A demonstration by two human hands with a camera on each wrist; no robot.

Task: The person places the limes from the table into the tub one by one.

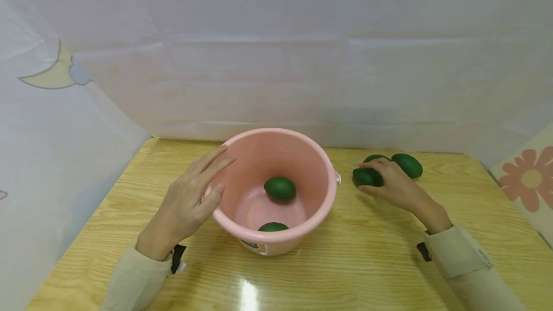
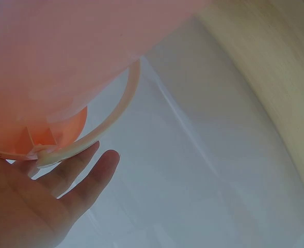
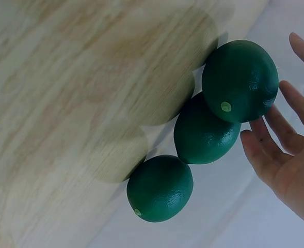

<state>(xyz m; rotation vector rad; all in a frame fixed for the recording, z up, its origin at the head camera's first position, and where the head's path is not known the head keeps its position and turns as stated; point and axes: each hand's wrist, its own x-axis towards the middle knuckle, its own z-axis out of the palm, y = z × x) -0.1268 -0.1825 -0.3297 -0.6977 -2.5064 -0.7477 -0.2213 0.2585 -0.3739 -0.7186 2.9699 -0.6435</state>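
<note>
A pink bucket [image 1: 276, 133] stands upright on the table, its mouth tilted toward the head view. My left hand [image 1: 186, 200] rests at the bucket's left rim, fingers spread; the left wrist view shows them under the pale handle [image 2: 110, 116]. Inside lie two dark green, lime-like fruits: one fruit [image 1: 280, 189] at the middle, another fruit [image 1: 273, 227] partly hidden by the near rim. To the right, my right hand [image 1: 395, 184] reaches over the nearest green fruit [image 3: 239, 80], fingertips right at its surface and fingers loosely extended. Beside it are a middle fruit [image 3: 206, 132] and an outer fruit [image 3: 159, 188].
The wood-grain table [image 1: 345, 263] runs up to a pale sheet [image 1: 268, 80] hung behind it. Similar sheeting with printed figures covers both sides, including a pink flower [image 1: 530, 179] at the right. A white handle joint [image 1: 338, 178] sticks out from the bucket's right side.
</note>
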